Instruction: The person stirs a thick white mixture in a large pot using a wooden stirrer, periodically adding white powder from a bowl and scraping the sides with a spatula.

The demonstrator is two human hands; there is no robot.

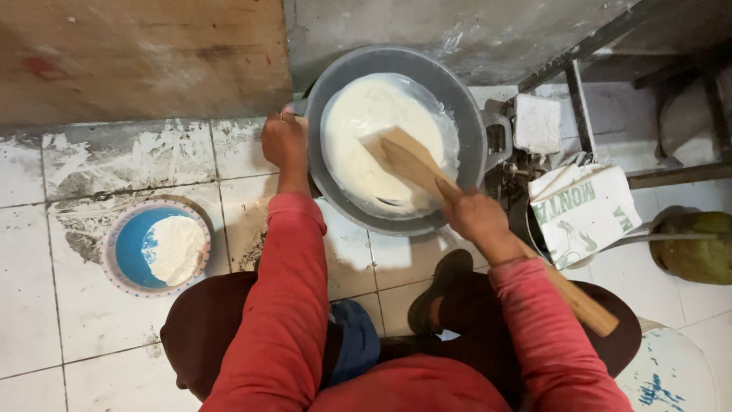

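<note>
A big grey pan sits on the tiled floor in front of me, filled with thick white batter. My left hand grips the pan's left rim. My right hand is closed around a long wooden paddle whose flat blade is sunk in the batter; its handle runs back past my right forearm. Both arms wear red sleeves. I am squatting, with my knees and one dark shoe below the pan.
A blue bowl with white flour stands on the floor at my left. Right of the pan lie a printed white sack, a white block, a metal frame and a green object. A wooden board leans behind.
</note>
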